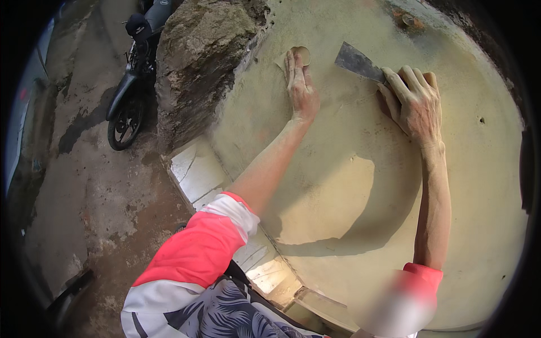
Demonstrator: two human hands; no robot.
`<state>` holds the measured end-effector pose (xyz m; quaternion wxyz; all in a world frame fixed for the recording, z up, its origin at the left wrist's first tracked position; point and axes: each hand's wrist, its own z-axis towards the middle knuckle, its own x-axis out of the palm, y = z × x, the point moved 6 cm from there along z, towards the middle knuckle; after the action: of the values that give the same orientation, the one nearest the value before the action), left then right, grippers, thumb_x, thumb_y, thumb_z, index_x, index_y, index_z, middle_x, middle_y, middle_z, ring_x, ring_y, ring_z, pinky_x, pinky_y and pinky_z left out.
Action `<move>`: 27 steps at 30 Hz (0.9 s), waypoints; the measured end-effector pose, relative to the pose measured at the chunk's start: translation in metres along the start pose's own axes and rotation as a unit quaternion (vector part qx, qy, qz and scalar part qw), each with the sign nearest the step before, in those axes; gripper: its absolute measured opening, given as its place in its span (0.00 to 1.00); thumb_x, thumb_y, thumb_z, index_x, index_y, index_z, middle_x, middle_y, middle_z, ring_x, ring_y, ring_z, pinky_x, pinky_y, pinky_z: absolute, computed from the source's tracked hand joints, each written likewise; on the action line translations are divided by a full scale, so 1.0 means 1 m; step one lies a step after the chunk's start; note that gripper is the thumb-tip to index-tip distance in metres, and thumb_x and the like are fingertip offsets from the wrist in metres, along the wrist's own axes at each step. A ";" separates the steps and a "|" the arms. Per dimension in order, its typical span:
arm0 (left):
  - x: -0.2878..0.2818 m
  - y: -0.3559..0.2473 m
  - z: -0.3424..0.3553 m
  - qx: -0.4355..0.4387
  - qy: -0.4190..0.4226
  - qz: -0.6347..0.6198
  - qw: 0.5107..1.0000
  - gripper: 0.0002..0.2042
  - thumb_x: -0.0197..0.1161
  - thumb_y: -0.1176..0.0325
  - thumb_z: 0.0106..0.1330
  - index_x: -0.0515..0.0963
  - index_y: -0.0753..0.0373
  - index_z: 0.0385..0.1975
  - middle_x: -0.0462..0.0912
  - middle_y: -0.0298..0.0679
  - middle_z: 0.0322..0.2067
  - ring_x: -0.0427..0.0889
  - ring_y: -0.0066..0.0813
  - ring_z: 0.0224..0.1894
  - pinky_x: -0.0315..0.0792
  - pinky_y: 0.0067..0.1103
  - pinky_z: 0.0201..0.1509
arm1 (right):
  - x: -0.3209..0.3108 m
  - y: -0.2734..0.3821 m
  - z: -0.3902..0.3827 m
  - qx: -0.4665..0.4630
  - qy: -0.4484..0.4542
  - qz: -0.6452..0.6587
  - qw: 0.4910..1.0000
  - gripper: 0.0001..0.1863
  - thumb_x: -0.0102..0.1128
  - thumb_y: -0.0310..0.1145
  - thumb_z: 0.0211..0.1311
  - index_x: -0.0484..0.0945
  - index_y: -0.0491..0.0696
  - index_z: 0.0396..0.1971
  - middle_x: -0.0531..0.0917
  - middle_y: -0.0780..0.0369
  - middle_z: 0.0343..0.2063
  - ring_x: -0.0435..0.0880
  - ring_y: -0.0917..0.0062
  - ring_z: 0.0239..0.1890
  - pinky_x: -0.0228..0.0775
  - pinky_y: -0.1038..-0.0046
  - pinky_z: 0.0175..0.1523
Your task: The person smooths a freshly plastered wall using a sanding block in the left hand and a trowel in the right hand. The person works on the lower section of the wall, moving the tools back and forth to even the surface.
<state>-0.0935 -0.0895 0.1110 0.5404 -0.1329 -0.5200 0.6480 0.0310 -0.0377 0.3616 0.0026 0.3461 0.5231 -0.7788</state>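
My right hand [414,101] grips a putty knife [360,62] with a dark, broad metal blade that points to the upper left. The blade lies at or just above a pale, greenish-yellow plastered surface [338,191]; whether it touches, I cannot tell. Farther left, my left hand [302,90] presses its fingers, straight and close together, on a thin pale sheet [280,61]. A rounded beige shape [302,55] shows at the fingertips; I cannot tell whether it belongs to the sheet. Pale dust coats both hands.
A rough brown rock [197,62] borders the surface on the left. White tiles [197,169] line its lower left edge. Beyond stands a dark motorcycle [127,107] on stained concrete ground [112,208]. A rusty patch [408,21] and a small hole [482,120] mark the plaster.
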 end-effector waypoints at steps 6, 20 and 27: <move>-0.005 0.015 -0.035 0.020 0.048 0.022 0.998 0.26 0.45 0.68 0.82 0.59 0.62 0.78 0.56 0.50 0.80 0.53 0.48 0.82 0.55 0.36 0.83 | 0.002 -0.007 -0.008 0.001 -0.037 0.031 0.999 0.10 0.66 0.40 0.70 0.84 0.52 0.45 0.79 0.65 0.31 0.82 0.73 0.38 0.70 0.67 0.48; -0.027 0.046 0.046 -0.101 -0.064 -0.041 0.992 0.27 0.43 0.64 0.84 0.57 0.69 0.78 0.55 0.52 0.80 0.53 0.51 0.82 0.51 0.33 0.83 | -0.009 -0.003 0.004 0.006 -0.048 0.064 0.997 0.11 0.69 0.38 0.67 0.86 0.51 0.46 0.81 0.63 0.32 0.80 0.69 0.35 0.69 0.67 0.47; 0.011 0.002 -0.128 0.032 0.022 0.019 0.999 0.26 0.43 0.65 0.84 0.57 0.63 0.79 0.53 0.51 0.81 0.48 0.51 0.83 0.47 0.41 0.84 | -0.004 -0.007 -0.011 0.017 -0.034 0.080 0.996 0.13 0.67 0.38 0.69 0.85 0.50 0.48 0.81 0.62 0.33 0.79 0.66 0.33 0.68 0.67 0.48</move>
<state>-0.0048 -0.0117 0.0591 0.5435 -0.1401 -0.4844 0.6711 0.0373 -0.0268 0.3668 0.0771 0.3603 0.4801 -0.7961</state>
